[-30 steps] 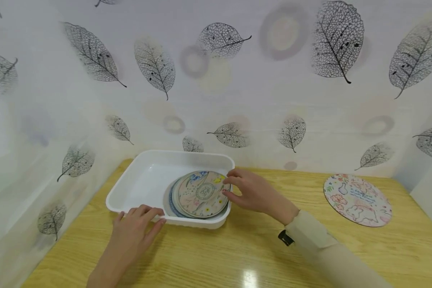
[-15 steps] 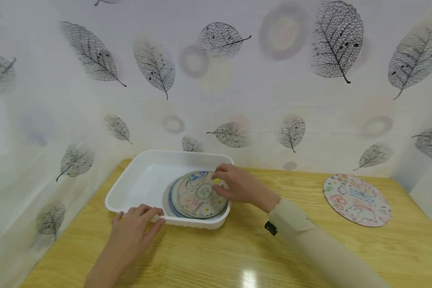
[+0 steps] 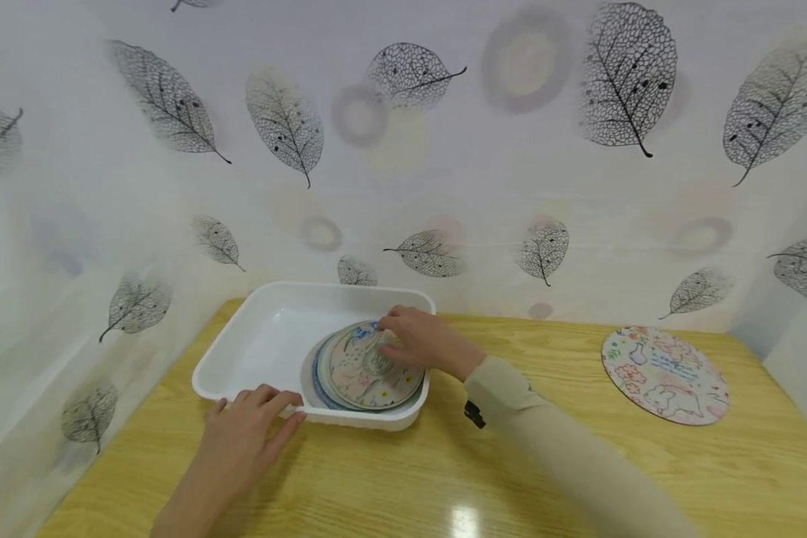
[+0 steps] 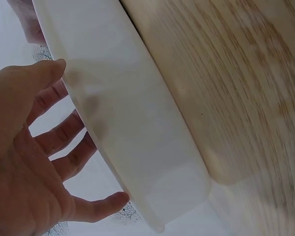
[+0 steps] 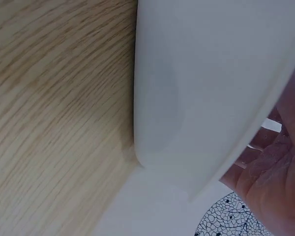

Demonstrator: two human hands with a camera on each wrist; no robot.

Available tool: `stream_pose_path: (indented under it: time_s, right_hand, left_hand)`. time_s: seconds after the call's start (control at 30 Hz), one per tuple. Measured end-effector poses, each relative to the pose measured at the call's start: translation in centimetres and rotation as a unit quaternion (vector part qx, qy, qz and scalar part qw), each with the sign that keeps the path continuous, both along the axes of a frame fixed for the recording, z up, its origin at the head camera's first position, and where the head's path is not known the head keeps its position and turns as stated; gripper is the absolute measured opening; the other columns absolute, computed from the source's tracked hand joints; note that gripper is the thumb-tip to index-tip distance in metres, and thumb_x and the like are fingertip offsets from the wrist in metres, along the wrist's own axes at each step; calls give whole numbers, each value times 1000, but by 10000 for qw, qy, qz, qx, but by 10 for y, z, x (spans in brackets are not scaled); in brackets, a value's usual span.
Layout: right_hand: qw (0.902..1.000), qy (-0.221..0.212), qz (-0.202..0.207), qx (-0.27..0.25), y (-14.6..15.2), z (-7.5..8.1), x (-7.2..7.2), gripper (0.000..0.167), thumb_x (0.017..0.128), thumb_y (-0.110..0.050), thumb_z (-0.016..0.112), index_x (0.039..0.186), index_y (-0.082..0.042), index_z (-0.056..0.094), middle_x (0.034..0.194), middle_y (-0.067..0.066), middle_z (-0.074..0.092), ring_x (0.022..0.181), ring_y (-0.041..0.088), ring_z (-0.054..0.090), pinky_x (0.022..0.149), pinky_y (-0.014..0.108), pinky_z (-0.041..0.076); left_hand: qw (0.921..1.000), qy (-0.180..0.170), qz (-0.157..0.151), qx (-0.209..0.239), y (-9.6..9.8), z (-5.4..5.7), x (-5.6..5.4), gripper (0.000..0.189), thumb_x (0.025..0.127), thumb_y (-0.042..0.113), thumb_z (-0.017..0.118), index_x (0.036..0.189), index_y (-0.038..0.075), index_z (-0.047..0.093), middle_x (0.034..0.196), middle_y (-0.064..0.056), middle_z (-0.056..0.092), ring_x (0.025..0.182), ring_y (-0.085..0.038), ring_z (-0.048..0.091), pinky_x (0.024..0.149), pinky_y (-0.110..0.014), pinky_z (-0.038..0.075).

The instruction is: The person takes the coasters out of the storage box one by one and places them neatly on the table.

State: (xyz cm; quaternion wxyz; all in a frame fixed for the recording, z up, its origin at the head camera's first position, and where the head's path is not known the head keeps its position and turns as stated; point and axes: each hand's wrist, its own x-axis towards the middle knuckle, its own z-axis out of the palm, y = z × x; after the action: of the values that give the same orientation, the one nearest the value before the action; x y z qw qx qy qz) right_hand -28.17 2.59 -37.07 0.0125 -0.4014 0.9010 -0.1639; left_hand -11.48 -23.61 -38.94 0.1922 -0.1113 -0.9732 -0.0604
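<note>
A white rectangular plastic tub [image 3: 269, 329] stands on the wooden table. In its right half lies a stack of round flat mats with printed patterns. The top mat [image 3: 358, 381] is pale, with flowers and a round emblem at its centre. My left hand [image 3: 249, 418] holds the tub's near rim, thumb outside and fingers over the inner side; the thumb also shows on the rim [image 4: 64, 73] in the left wrist view. Over the stack's right part is my right hand [image 3: 422, 340], fingers loosely bent; whether they touch the mat is unclear.
A round mat with rabbit and flower drawings [image 3: 666, 377] lies flat on the right of the table [image 3: 545, 463]. Leaf-patterned sheeting [image 3: 498, 179] hangs behind and on the left.
My right hand has moved left, from the tub's right rim to over the middle of the stack. The left hand has stayed on the near rim, and the mats have not visibly moved.
</note>
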Motion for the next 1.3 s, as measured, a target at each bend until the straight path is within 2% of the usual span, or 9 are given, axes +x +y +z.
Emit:
stream_pose_path:
  time_s: [0.17, 0.33, 0.63, 0.77, 0.97, 1.3]
  right_hand:
    - [9989, -146, -288, 330, -8, -5, -7, 46, 101, -32, 63, 138, -5, 61, 137, 16, 64, 122, 28, 64, 106, 42, 53]
    - [9972, -197, -498, 516, -13, -10, -11, 48, 101, -33, 63, 141, -7, 59, 136, 15, 63, 120, 28, 64, 102, 42, 55]
    - [9930, 0, -779, 886, -19, -12, -14, 51, 100, -38, 64, 141, -10, 59, 130, 13, 66, 114, 26, 66, 97, 42, 57]
    - [9902, 66, -891, 1076, -22, -14, -15, 52, 100, -41, 62, 142, -12, 58, 129, 12, 65, 110, 25, 66, 92, 41, 58]
    - [9863, 295, -1033, 1250, -26, -20, -16, 48, 100, -45, 60, 133, -11, 63, 117, 10, 64, 90, 19, 61, 77, 35, 58]
    - [9815, 490, -1344, 1269, -33, -27, -15, 53, 103, -49, 55, 137, -9, 59, 116, 11, 63, 85, 19, 61, 68, 35, 58]
  left_hand:
    - [10000, -76, 30, -15, 1, 0, 0, 15, 92, 35, 76, 105, 28, 73, 98, 6, 71, 94, -29, 71, 79, -69, 52]
    - [10000, -53, 28, 17, 1, 0, -1, 15, 92, 35, 76, 105, 27, 73, 97, 5, 71, 94, -30, 71, 79, -71, 51]
    - [10000, -18, 19, -18, 1, -1, -1, 15, 92, 36, 76, 105, 28, 73, 97, 5, 71, 95, -29, 71, 80, -72, 51]
    - [9999, -110, 86, -30, 1, 0, -1, 15, 93, 37, 75, 105, 28, 73, 97, 4, 71, 96, -29, 71, 81, -73, 51]
    - [9998, -163, 104, -8, 1, -1, -1, 15, 93, 37, 74, 105, 29, 73, 98, 4, 71, 96, -29, 71, 81, -73, 51]
    - [10000, -42, 86, -6, 0, -1, -1, 15, 92, 37, 75, 104, 29, 73, 97, 5, 70, 96, -29, 71, 80, -74, 50]
